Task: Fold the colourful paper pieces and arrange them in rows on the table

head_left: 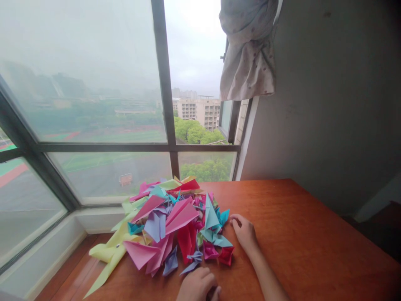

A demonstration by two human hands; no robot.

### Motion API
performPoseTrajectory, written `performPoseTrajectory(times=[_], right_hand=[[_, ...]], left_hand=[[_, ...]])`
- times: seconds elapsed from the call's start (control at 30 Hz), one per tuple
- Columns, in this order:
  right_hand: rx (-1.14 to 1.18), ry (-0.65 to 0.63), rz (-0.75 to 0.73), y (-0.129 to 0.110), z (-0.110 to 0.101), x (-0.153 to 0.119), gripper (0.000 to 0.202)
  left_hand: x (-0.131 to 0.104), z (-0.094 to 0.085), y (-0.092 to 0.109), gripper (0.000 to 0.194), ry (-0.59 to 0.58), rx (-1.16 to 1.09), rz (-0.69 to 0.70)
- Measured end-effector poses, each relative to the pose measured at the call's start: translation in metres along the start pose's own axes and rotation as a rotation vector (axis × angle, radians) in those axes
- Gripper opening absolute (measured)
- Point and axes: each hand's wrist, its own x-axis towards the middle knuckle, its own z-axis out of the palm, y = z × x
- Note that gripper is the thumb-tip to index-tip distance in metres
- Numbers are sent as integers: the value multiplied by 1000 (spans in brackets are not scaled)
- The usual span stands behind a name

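Observation:
A heaped pile of folded coloured paper (181,215) lies on the brown wooden table (297,234). Pink and red pieces, teal shapes and a large yellow pinwheel-like shape (109,253) show in it. My right hand (244,232) rests just right of the pile, near a blue paper piece (224,217), fingers loosely curled with a gap at the thumb and nothing visible in them. At the bottom edge, my left hand (199,285) is bent on the table below a purple folded piece (193,260), its thumb apart from the fingers; a dark shadow lies between them.
Behind the table stands a dark-framed window (171,147), with buildings and trees outside. A knotted pale curtain (249,62) hangs at the upper right beside a grey wall (319,104). A white sill (59,251) runs along the left.

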Motion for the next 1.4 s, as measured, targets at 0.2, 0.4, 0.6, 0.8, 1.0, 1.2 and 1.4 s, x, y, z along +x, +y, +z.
performPoseTrajectory(times=[0.2,0.4,0.6,0.8,1.0,1.2,1.4], right_hand=[[-13,-3,5,-1,-1,0,31],[-32,-15,9,0,0,0,31],[-20,-10,2,-3,-1,-1,30],[-54,-18,11,-6,-3,-2,31],[-58,-25,10,-7,-4,-2,31],[-49,-41,23,-6,-3,-2,31],[-65,-50,23,-6,-3,-2,32]], left_hand=[[-2,4,1,15,42,3,-28],[-2,1,2,15,12,1,-27],[-1,-6,8,12,-7,-10,-32],[1,-17,16,11,-35,-18,-59],[3,-22,20,12,-31,-39,-62],[3,-23,21,12,-28,-47,-66],[4,-24,20,13,-34,-38,-53]])
